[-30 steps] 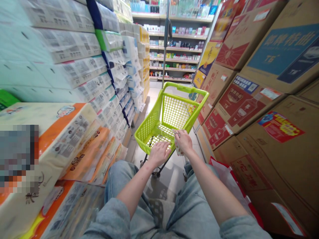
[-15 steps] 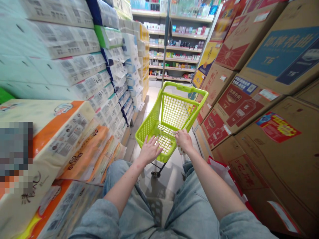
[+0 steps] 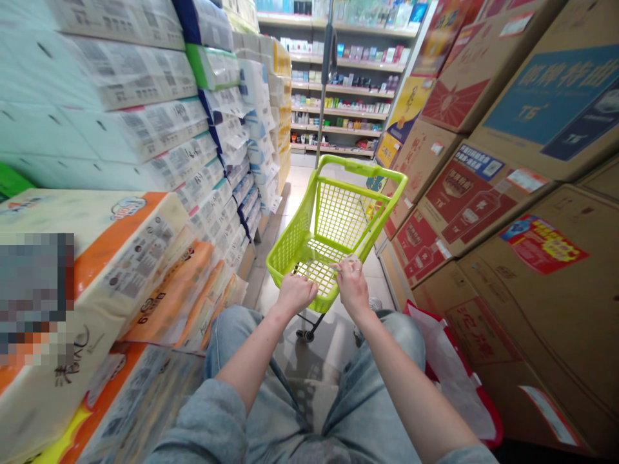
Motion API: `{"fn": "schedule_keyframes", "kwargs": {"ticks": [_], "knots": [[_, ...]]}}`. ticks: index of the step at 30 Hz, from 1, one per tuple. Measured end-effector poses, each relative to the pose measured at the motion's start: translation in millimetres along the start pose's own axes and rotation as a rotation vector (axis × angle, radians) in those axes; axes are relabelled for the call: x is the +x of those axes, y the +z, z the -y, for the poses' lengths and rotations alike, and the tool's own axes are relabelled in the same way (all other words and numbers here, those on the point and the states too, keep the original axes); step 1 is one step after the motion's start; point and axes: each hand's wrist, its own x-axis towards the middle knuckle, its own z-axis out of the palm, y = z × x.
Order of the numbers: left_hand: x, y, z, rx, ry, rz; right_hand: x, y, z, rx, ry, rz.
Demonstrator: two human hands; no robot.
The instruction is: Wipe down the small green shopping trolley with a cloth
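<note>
Currently the green cart (image 3: 333,242) stands in front of me, stacked wrapped packs (image 3: 164,122) to its left and cardboard boxes (image 3: 483,251) to its right. My left hand (image 3: 296,293) is at the cart's near rim, fingers curled; my right hand (image 3: 352,287) is by its near right side, fingers bent. I cannot tell whether either grips anything.

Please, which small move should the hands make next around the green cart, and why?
Perhaps the left hand should steady the green cart by its near rim. A wheel shows beneath, so the cart may roll, and this hand appears right by that rim, though contact is unclear.
</note>
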Motion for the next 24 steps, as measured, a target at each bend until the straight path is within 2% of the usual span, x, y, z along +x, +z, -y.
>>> {"fn": "schedule_keyframes", "kwargs": {"ticks": [3, 6, 9, 16, 20, 24], "knots": [[-0.6, 2.9, -1.5, 0.01, -0.005, -0.002, -28.4, 2.7, 7.3, 0.053, -0.065, -0.024], [-1.3, 3.4, -3.4, 0.015, 0.004, 0.002, -40.8, 0.5, 6.3, 0.11, -0.091, 0.014], [-1.2, 2.1, -5.6, 0.003, 0.016, 0.003, -27.9, -6.8, -4.3, 0.11, -0.068, 0.056], [1.5, 2.8, -18.7, -0.036, 0.043, 0.016, 34.3, -21.7, -36.4, 0.039, 0.121, 0.074], [4.2, 0.7, -27.0, -0.057, 0.041, 0.063, 39.3, -22.7, -42.2, 0.024, 0.098, 0.083], [12.5, -8.9, -20.2, -0.096, -0.054, 0.219, 34.5, -22.8, -44.6, 0.033, 0.063, 0.089]]}}
